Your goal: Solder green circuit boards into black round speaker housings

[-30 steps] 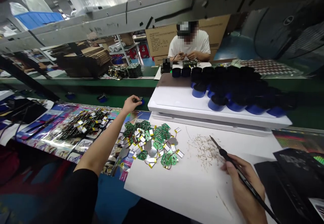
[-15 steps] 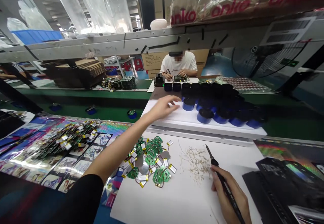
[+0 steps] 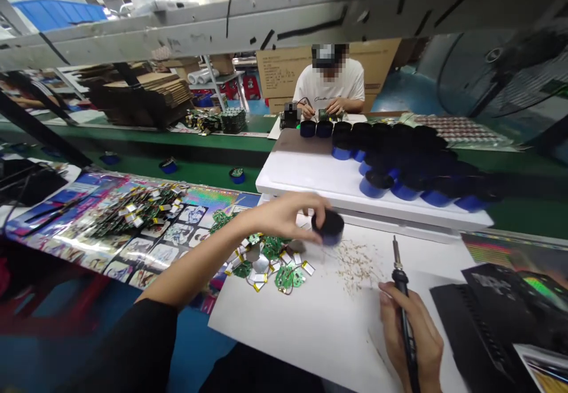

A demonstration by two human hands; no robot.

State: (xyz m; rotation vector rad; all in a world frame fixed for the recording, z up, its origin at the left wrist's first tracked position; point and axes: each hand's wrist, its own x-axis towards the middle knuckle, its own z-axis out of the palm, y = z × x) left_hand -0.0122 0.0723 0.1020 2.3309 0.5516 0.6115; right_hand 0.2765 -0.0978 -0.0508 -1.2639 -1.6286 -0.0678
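Note:
My left hand (image 3: pixel 295 216) is closed round a blue and black round cup-like housing (image 3: pixel 328 227), held above the white work sheet (image 3: pixel 284 322). In my right hand (image 3: pixel 412 334) is a soldering iron (image 3: pixel 400 277), its tip pointing away from me. Green circuit boards (image 3: pixel 286 274) with small silver batteries lie piled below my left hand. Between the two hands, thin pale wire scraps (image 3: pixel 355 271) are scattered over the sheet. More blue and black housings (image 3: pixel 375 184) stand in close rows on the white foam slab (image 3: pixel 306 171) behind.
A second heap of boards with batteries (image 3: pixel 142 206) lies left on a printed sheet. Along the green belt (image 3: pixel 208 171) sit several blue housings. Black flat pieces (image 3: pixel 479 316) lie at right. A metal shelf beam (image 3: pixel 177 26) crosses overhead; a co-worker (image 3: pixel 331 85) sits opposite.
My left hand has taken a housing from the front left of the rows and drawn it toward me, off the slab. The soldering iron has turned more upright. The view has tilted down.

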